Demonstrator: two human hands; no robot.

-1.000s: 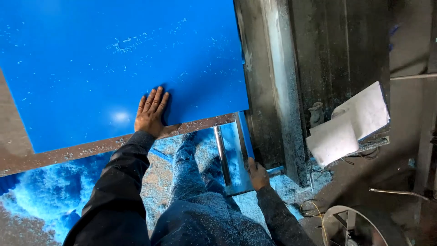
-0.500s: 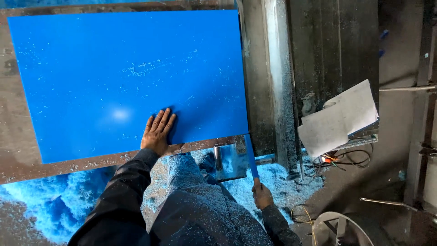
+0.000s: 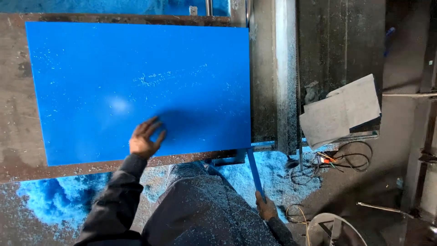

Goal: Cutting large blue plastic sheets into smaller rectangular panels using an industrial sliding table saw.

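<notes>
A large blue plastic sheet [image 3: 136,86] lies flat on a rusty metal table [image 3: 18,136], dusted with pale shavings. My left hand [image 3: 144,139] hovers over the sheet's near edge with fingers spread, holding nothing. Low at the right, my right hand [image 3: 265,207] grips the lower end of a thin blue strip [image 3: 254,171], which slants up to the sheet's near right corner. Dark sleeves and dusty trousers fill the bottom middle.
A grey metal saw rail [image 3: 284,73] runs along the sheet's right edge. Grey cardboard pieces [image 3: 341,111] sit on a ledge at the right, above tangled cables [image 3: 339,160]. Blue sawdust [image 3: 54,200] covers the floor under the table.
The view has pulled back to show the whole sheet. My left hand has lifted off the sheet. My right hand has dropped lower, drawing the thin blue strip away from the sheet's corner.
</notes>
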